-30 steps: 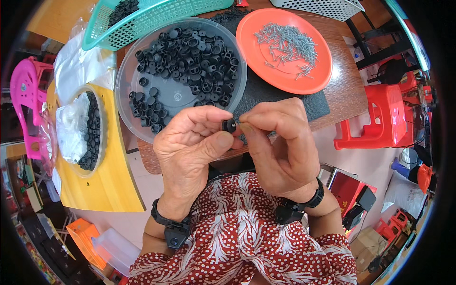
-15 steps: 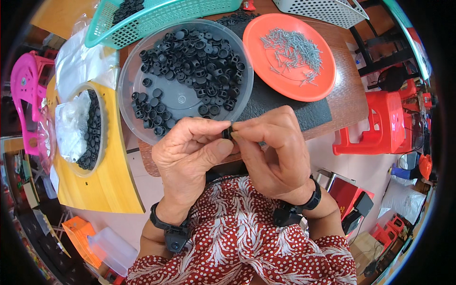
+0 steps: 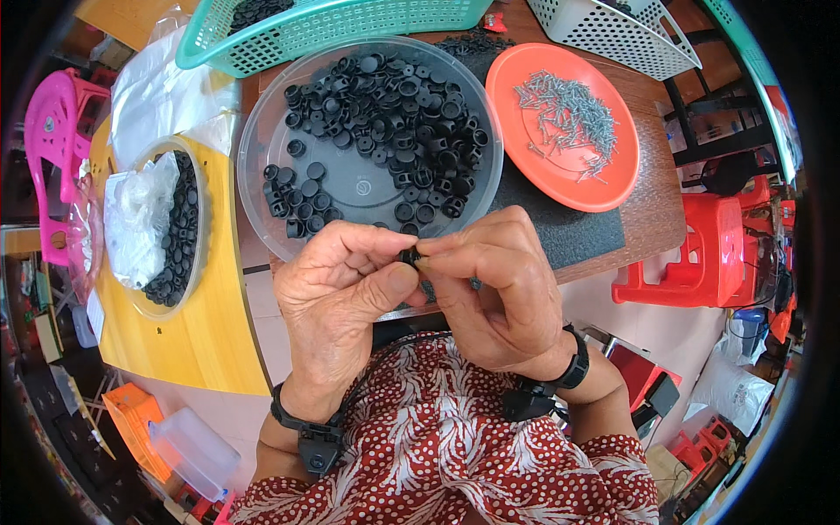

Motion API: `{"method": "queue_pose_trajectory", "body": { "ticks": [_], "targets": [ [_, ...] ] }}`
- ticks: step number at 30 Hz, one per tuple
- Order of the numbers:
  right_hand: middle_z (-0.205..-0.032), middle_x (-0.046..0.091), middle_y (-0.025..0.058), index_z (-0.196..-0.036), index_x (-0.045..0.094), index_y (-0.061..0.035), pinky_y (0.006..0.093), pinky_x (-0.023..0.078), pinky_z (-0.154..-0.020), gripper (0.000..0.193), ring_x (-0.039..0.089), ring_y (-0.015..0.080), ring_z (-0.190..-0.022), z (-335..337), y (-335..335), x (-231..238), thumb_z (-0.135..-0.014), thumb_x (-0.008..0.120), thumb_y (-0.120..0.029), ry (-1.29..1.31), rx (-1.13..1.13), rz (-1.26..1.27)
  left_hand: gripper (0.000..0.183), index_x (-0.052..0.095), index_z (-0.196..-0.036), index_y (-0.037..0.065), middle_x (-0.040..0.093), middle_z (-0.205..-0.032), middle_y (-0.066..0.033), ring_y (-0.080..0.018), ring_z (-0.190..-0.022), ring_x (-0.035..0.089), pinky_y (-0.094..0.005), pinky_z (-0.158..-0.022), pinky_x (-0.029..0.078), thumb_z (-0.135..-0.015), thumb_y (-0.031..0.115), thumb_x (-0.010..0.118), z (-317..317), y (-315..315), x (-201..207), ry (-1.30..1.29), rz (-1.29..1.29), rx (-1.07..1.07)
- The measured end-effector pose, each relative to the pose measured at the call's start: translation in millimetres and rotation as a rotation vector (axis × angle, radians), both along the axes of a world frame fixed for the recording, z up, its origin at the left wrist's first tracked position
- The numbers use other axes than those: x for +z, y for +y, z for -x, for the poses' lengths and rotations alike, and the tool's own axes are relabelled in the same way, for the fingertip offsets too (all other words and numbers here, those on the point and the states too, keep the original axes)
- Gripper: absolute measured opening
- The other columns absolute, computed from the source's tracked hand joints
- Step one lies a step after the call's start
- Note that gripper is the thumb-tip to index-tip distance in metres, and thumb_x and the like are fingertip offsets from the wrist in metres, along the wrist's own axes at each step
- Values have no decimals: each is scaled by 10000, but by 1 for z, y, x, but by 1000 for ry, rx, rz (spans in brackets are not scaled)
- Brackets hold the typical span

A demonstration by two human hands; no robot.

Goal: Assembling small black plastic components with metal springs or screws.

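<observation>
Both my hands meet just in front of the table edge, pinching a small black plastic part [image 3: 409,255] between their fingertips. My left hand [image 3: 337,293] grips it with thumb and fingers, and my right hand [image 3: 507,297] closes on it from the other side. Fingers cover most of the part, so its exact shape is hidden. Beyond the hands stands a clear round tub [image 3: 359,188] with many small black plastic caps and ring-like pieces [image 3: 385,96]. To its right, an orange-red plate [image 3: 560,185] carries a pile of small silver screws or nails [image 3: 573,114].
A teal basket [image 3: 332,39] and a white perforated basket [image 3: 612,39] stand at the back. On a yellow table [image 3: 219,341] at left sits another tub of black parts, topped by a clear plastic bag [image 3: 140,227]. Red stools [image 3: 691,254] stand at right.
The view has shifted, so the tub and plate appear farther right and slightly lower. Both hands keep pinching the black part, with only slight finger movement.
</observation>
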State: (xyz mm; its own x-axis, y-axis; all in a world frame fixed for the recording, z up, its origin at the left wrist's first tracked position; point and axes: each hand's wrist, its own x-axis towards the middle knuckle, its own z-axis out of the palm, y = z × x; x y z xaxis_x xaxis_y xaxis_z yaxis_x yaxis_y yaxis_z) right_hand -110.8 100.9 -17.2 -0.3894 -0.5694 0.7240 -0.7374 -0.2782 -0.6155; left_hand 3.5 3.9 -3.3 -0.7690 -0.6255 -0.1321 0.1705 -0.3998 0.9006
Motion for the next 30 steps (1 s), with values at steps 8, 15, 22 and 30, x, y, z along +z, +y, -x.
{"method": "queue_pose_trajectory", "body": {
  "ticks": [8, 15, 22, 30],
  "targets": [
    [-874, 615, 112, -881, 595, 8, 315, 450, -617, 266, 568, 252, -724, 23, -9, 3, -631, 661, 68, 185, -129, -59, 220, 550, -964, -65, 618, -887, -133, -176, -753, 626, -266, -638, 541, -776, -16, 656, -2, -16, -4, 53, 88, 157],
    [-779, 557, 83, -805, 629, -22, 316, 419, -585, 214, 514, 240, -691, 44, -24, -3, -617, 642, 80, 342, -61, -361, 209, 552, -951, -59, 611, -856, -121, -186, -744, 629, -265, -625, 541, -776, -14, 657, -12, -29, -6, 40, 150, 298],
    [-693, 477, 93, -626, 548, -38, 347, 387, -604, 105, 472, 254, -701, 42, -42, -4, -539, 603, -23, 555, 97, -524, 217, 557, -951, -66, 610, -845, -119, -181, -731, 626, -252, -606, 533, -773, -4, 665, -14, -30, -8, 49, 142, 300],
    [-678, 483, 90, -630, 564, -42, 337, 397, -599, 110, 481, 242, -697, 44, -46, -2, -534, 617, -34, 533, 58, -518, 213, 560, -946, -69, 609, -846, -120, -184, -718, 626, -257, -590, 530, -774, 2, 665, -15, -31, -11, 62, 144, 298]
  ]
}}
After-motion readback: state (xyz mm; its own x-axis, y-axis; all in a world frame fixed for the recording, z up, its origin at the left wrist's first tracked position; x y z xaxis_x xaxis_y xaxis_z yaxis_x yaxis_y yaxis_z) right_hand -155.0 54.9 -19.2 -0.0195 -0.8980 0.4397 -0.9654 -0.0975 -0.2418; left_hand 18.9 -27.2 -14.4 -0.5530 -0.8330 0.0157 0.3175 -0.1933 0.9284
